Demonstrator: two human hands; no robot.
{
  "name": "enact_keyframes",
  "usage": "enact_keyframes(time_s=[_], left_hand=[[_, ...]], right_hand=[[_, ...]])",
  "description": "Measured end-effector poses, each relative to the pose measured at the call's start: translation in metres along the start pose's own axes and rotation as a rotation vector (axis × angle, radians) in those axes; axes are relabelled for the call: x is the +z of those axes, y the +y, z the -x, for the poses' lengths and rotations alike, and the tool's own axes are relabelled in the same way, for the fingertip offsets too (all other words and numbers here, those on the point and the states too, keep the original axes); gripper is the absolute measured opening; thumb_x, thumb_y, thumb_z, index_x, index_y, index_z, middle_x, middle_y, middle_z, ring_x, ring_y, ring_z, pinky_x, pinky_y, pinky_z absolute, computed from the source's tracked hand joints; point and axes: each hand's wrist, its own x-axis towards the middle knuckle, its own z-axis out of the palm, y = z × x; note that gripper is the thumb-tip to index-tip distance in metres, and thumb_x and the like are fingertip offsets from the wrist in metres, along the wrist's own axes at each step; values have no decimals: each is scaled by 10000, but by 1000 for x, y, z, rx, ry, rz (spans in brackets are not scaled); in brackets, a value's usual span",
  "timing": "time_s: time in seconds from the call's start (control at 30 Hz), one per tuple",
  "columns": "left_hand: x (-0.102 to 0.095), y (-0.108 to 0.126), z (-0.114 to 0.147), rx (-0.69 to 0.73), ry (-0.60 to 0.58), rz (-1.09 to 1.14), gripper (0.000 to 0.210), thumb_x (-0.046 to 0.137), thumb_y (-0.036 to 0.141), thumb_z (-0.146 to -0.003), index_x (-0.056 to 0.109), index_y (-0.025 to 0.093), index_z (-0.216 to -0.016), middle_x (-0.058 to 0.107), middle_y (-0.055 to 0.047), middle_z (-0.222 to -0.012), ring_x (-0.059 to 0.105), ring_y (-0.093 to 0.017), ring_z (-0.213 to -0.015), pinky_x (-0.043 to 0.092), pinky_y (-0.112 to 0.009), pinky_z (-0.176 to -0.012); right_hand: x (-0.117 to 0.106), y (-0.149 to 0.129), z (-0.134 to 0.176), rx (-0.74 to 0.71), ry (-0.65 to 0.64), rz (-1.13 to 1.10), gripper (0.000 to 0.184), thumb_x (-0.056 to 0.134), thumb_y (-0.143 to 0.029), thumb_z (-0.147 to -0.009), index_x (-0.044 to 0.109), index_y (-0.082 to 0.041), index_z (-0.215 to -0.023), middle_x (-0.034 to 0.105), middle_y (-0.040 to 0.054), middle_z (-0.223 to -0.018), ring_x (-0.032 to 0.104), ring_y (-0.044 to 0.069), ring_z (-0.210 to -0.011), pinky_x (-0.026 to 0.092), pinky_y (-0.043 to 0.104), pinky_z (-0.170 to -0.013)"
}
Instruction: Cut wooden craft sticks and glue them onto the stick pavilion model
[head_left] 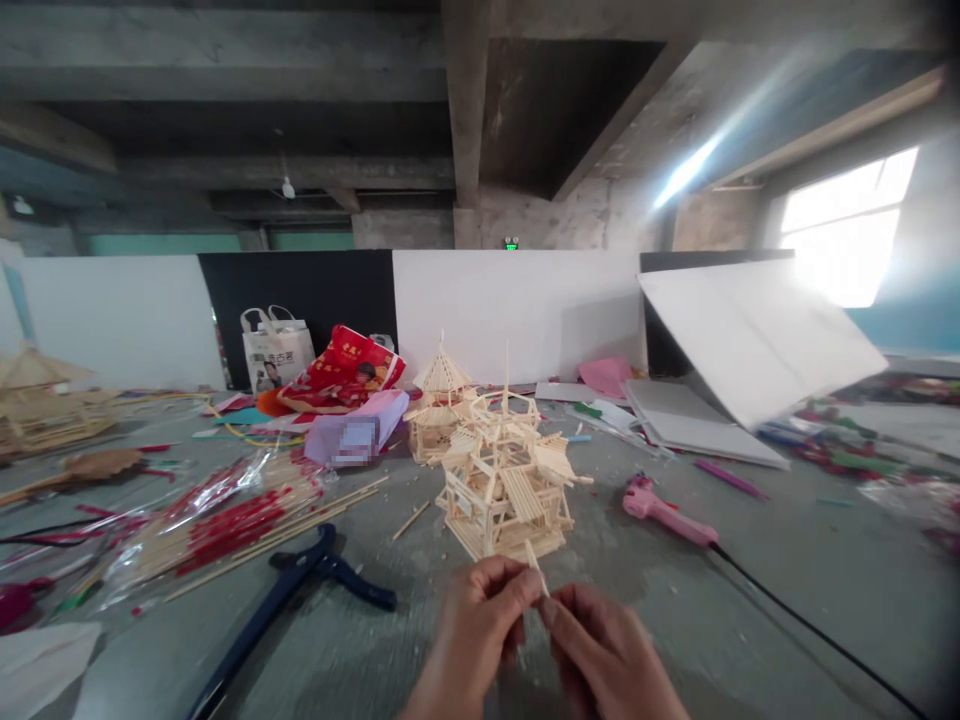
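A short, pale wooden stick point(535, 563) is pinched between the fingertips of both my hands, low in the middle of the head view. My left hand point(489, 612) grips it from the left, thumb against the bent fingers. From the right, my right hand point(592, 640) closes on its lower end. Just beyond my fingers stands a small pavilion model point(504, 500) built of thin wooden sticks, its roof partly open. Behind it, slightly left, is another stick model point(442, 400) with a pointed roof.
To the left lie a dark blue hand cutter point(281, 590) and plastic-wrapped bundles of sticks point(232, 525). A pink glue gun point(667, 512) with a black cord rests at right. Further back are a red bag point(341, 370), purple paper point(352, 430) and leaning white board point(765, 330).
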Motion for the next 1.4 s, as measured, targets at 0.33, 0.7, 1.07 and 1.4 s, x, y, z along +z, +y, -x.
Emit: enact_keyframes(time_s=[0.33, 0.7, 1.07, 1.4], left_hand=[[-16, -18, 5, -110, 104, 131, 306, 613, 429, -669, 590, 124, -663, 447, 56, -431, 323, -37, -354, 262, -145, -316], [-12, -24, 6, -134, 167, 156, 354, 669, 479, -568, 582, 139, -616, 431, 61, -379, 323, -38, -327, 255, -144, -294], [-5, -27, 11, -91, 199, 132, 402, 674, 496, -568, 632, 110, -673, 424, 62, -368, 318, -36, -311, 252, -140, -280], [-9, -27, 9, -128, 200, 70, 388, 667, 493, -589, 637, 114, -669, 447, 52, -389, 331, -40, -324, 252, -149, -294]], right_hand=[[2, 13, -14, 146, -158, -8, 460, 521, -610, -664, 508, -154, -601, 418, -62, -371, 385, 57, -265, 228, 153, -257], [7, 1, -9, 161, -287, -231, 455, 622, -544, -635, 644, -90, -649, 557, 17, -530, 472, 54, -301, 287, 133, -270], [5, 10, -6, 118, -276, -292, 489, 597, -573, -650, 641, -87, -634, 564, 23, -494, 468, 54, -305, 302, 133, -281], [-9, 14, -8, 126, -227, -13, 350, 477, -465, -755, 544, -143, -636, 524, -22, -500, 439, 66, -301, 275, 165, -283]])
